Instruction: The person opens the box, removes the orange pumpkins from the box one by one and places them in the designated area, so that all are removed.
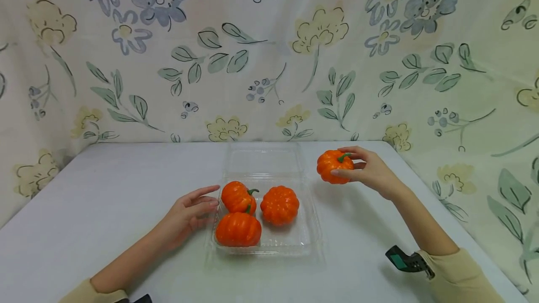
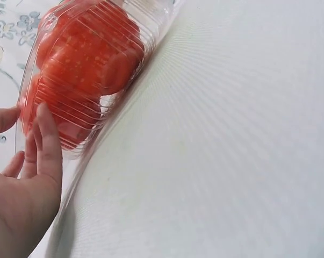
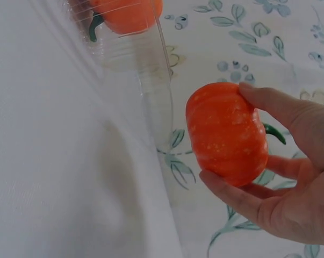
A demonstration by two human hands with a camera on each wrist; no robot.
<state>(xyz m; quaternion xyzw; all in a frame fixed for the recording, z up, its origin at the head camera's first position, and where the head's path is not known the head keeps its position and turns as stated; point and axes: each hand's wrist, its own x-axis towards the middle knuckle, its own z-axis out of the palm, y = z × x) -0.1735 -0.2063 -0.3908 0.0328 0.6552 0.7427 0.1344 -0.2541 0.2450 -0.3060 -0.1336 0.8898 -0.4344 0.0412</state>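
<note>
My right hand (image 1: pixel 372 172) grips a small orange pumpkin (image 1: pixel 332 167) with a green stem, raised above the table to the right of a clear plastic box (image 1: pixel 290 242). In the right wrist view, thumb and fingertips pinch that pumpkin (image 3: pixel 226 134) from opposite sides. Inside the box lie three more pumpkins: one at the back left (image 1: pixel 236 196), another at the front left (image 1: pixel 238 230), a third on the right (image 1: pixel 280 205). My left hand (image 1: pixel 191 214) rests its extended fingers against the box's left side; the left wrist view shows the ribbed wall (image 2: pixel 81 107) beside the fingertips.
The box's clear lid (image 1: pixel 265 160) lies folded back behind it. A white table (image 1: pixel 139 181) extends on both sides. Behind it hangs a floral curtain (image 1: pixel 261 60). A black strap-like device (image 1: pixel 408 261) sits at my right sleeve.
</note>
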